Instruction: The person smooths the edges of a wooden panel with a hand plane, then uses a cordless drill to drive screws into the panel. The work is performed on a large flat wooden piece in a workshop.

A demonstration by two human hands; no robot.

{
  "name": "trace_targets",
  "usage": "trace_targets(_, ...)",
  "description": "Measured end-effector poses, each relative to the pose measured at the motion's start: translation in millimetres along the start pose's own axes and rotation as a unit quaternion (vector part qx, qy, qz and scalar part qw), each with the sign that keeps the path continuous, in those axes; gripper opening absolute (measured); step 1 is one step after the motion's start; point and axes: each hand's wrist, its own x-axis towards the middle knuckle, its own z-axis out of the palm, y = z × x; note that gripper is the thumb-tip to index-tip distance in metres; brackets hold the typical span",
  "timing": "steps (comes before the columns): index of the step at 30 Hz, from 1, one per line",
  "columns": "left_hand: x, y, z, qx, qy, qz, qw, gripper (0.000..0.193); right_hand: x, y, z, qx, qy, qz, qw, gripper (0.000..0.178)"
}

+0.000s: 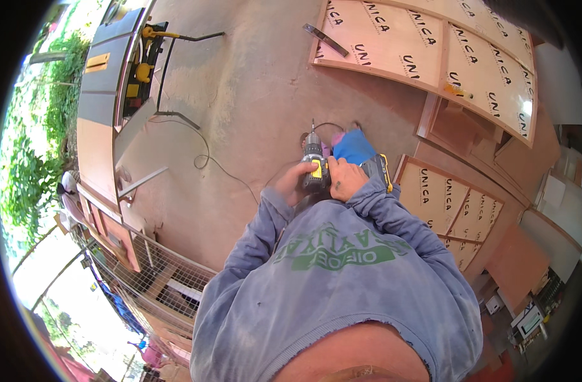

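Both my hands are closed on a black and yellow cordless drill [314,167] held in front of my belly. My left hand [294,182] wraps the left side of its body, with the thumb near the yellow patch. My right hand [347,179] grips the drill from the other side, toward the battery [378,170], which sticks out to the right. The chuck [312,141] points away from me, and a thin bit [313,123] shows at its tip. Parts of my fingers are hidden behind the drill. Blue cloth [353,148] shows just beyond my right hand.
A framed printed panel [392,38] lies at the far right with a dark bar-shaped tool [326,40] on it. Another framed panel [453,204] is nearer. A yellow and black machine [141,71] stands far left, its cable [202,156] trailing over the floor. A wire-mesh crate [167,267] is at left.
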Motion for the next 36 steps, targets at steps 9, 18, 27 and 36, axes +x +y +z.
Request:
trace_targets(9, 79, 152, 46, 0.038, 0.044, -0.088, 0.994, 0.042, 123, 25, -53, 0.074, 0.049, 0.056, 0.994, 0.039)
trace_targets(18, 153, 267, 98, 0.213, 0.076, -0.081, 0.971, 0.041, 221, 44, -116, 0.141, 0.124, 0.146, 0.971, 0.035)
trace_targets(27, 251, 352, 106, 0.714, 0.098, 0.138, 0.679, 0.079, 362, 58, -56, 0.372, 0.269, 0.338, 0.822, 0.033)
trace_targets(36, 396, 375, -11, 0.774, 0.053, 0.08, 0.626, 0.077, 502, 84, 83, 0.504, 0.406, 0.354, 0.675, 0.037)
